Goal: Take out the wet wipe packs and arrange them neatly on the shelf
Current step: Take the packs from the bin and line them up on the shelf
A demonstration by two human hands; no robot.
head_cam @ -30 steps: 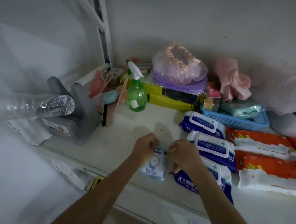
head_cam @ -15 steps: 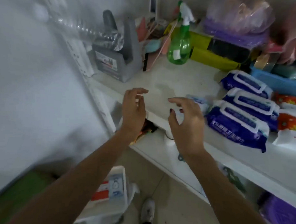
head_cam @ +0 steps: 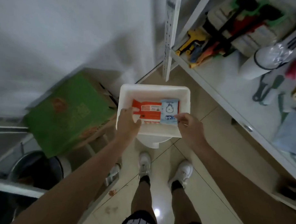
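A white bin (head_cam: 154, 89) stands on a white stool (head_cam: 151, 142) on the floor in front of my feet. An orange-and-white wipe pack (head_cam: 150, 114) lies flat inside it, with a small light-blue wipe pack (head_cam: 169, 111) at its right side. My left hand (head_cam: 127, 123) reaches over the bin's near left rim, its fingertips at the orange pack's left end. My right hand (head_cam: 189, 126) hovers at the near right rim, its fingertips at the blue pack's near right corner. Neither pack is lifted.
A white shelf (head_cam: 220, 77) runs along the right, its low level holding tools, scrapers and a white cup. Its upright post (head_cam: 168, 37) stands just behind the bin. A green carton (head_cam: 68, 109) sits left of the bin, with a dark round bucket (head_cam: 36, 168) below it.
My view swung down from the upper shelf to the floor. Both hands left the small pack on the shelf, came away with nothing in them, and now reach into the white bin.
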